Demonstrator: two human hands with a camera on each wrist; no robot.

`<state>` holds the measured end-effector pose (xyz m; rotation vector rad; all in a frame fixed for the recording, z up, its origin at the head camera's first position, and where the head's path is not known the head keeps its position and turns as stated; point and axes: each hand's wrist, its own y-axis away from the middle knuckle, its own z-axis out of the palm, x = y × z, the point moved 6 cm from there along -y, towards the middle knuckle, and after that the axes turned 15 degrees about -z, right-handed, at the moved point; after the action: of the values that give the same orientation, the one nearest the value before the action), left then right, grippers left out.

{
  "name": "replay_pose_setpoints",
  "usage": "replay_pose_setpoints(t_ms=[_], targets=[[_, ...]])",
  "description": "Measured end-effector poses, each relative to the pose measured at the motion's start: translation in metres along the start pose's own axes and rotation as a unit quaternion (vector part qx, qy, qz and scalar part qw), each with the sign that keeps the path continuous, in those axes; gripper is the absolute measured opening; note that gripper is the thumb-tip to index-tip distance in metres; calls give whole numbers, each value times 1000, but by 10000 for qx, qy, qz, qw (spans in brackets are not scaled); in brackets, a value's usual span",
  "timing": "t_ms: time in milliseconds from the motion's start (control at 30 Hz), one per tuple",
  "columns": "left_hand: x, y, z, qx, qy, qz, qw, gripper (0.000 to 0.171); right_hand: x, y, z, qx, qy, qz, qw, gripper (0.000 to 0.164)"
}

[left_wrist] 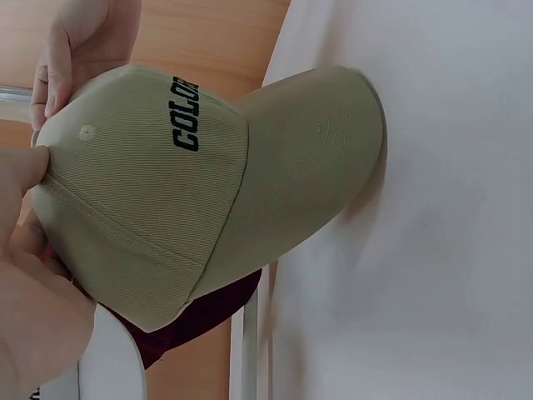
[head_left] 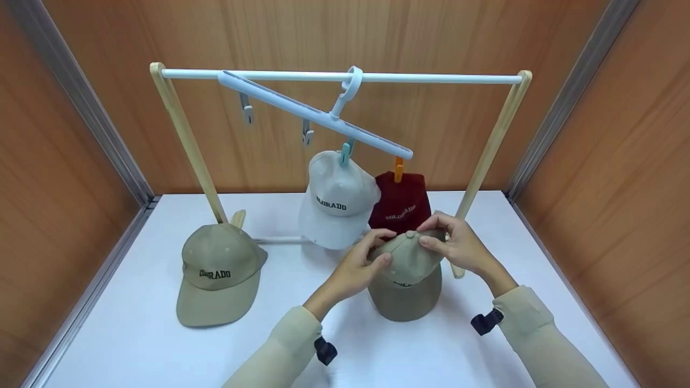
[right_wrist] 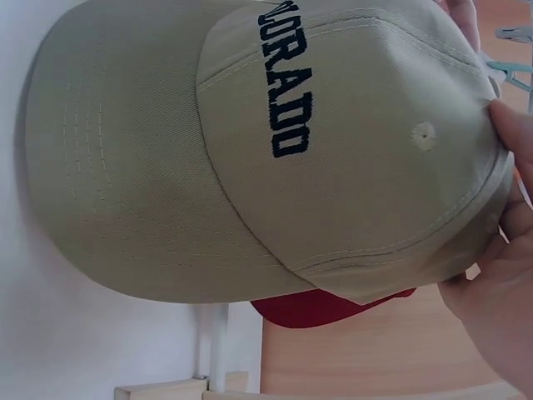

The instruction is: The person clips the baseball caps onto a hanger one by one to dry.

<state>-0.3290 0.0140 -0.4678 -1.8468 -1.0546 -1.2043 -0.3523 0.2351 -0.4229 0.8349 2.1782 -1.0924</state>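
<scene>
Both hands hold a khaki baseball cap point(head_left: 407, 293) by its crown, brim hanging down, in front of the rack's right part. My left hand point(head_left: 362, 265) pinches the crown's left side, its thumb on the fabric. On the other side my right hand point(head_left: 458, 242) pinches the cloth near the top button. In the left wrist view the cap point(left_wrist: 150, 183) shows dark lettering, and the right wrist view has the same cap point(right_wrist: 358, 150) with fingers behind its edge. Just behind hang a dark red cap point(head_left: 401, 207) on an orange clip point(head_left: 399, 170) and a white cap point(head_left: 339, 199) on a teal clip point(head_left: 345, 153).
A white hanger point(head_left: 315, 114) hooks over the rack's rod point(head_left: 442, 78) and tilts down to the right. Two grey clips point(head_left: 247, 110) on its left side hold nothing. Another khaki cap point(head_left: 218, 269) sits on the white table point(head_left: 135, 323) at left. Wooden legs point(head_left: 493, 145) support the rod.
</scene>
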Motion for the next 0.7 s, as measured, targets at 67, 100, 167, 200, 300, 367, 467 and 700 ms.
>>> replay_pose_setpoints(t_ms=[67,100,167,200,300,367,467,700], targets=[[1,1,-4,-13,0,17,10000,40,-2,-1,2,14,5,2,10000,15],[2,2,-6,-43,27,14,10000,40,-3,-2,3,22,14,5,10000,15],[3,3,-10,-83,51,9,10000,39,-5,-3,5,30,40,5,10000,16],[3,4,-11,-110,61,7,9999,39,-6,-3,6,28,60,8,10000,16],[6,6,-17,-189,67,48,9998,37,-10,-4,10,19,122,36,9999,16],[7,8,-21,-238,37,70,9997,37,-12,-5,12,17,170,59,9998,17],[10,11,-27,-293,-47,50,9995,37,-14,-7,15,23,234,91,9997,17],[16,16,-43,-262,-205,47,9994,36,-21,-14,24,62,393,-22,9992,17]])
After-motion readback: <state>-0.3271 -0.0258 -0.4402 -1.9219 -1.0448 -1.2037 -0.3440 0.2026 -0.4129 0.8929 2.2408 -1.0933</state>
